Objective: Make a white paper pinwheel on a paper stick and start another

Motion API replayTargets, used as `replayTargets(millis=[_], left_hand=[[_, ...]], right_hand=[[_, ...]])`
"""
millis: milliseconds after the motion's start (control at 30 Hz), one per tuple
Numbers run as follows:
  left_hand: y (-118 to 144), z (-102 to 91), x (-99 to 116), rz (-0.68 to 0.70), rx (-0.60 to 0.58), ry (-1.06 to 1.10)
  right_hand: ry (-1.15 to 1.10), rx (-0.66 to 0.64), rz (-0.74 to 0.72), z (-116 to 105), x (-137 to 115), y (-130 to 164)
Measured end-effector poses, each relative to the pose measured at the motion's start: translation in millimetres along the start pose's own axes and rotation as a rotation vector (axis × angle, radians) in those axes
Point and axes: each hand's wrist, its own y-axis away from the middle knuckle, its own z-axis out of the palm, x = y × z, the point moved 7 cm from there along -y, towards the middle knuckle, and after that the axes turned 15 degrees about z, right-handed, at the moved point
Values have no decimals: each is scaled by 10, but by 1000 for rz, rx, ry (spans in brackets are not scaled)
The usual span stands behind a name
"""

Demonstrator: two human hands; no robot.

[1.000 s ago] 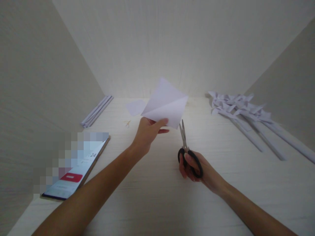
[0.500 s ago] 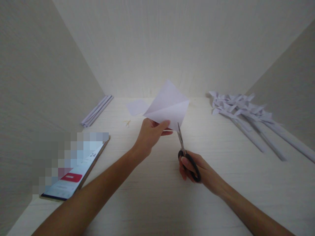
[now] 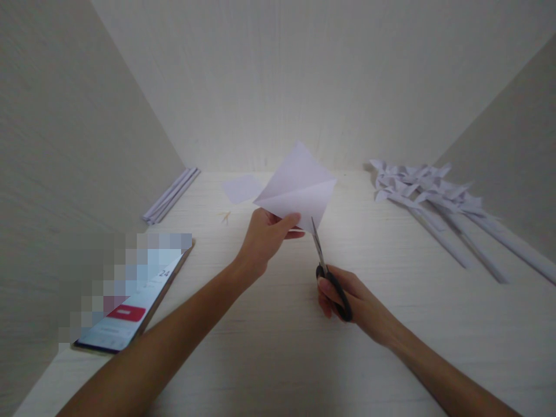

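A creased white sheet of paper is held up with one corner pointing away from me. My left hand is closed on its near left edge, thumb on top and fingers beneath. In my right hand is a pair of scissors with black handles, fingers closed around the loops. The metal blades meet the paper's near corner, one blade lying over it. Behind the held sheet, another piece of white paper lies flat on the table, partly covered.
Rolled paper sticks lie by the left wall. Paper pinwheels on sticks are piled at the right. A phone rests at the left near my forearm. Small yellowish bits lie on the table, which walls enclose.
The scissors have shifted very slightly, and their blades look closer together at the paper's near corner. My left hand and the sheet stay almost still.
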Motion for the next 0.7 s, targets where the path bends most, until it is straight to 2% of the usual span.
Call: replayTargets(millis=[700], left_hand=[[11, 7, 12, 0, 0, 7]], right_hand=[[21, -2, -33, 2, 0, 8]])
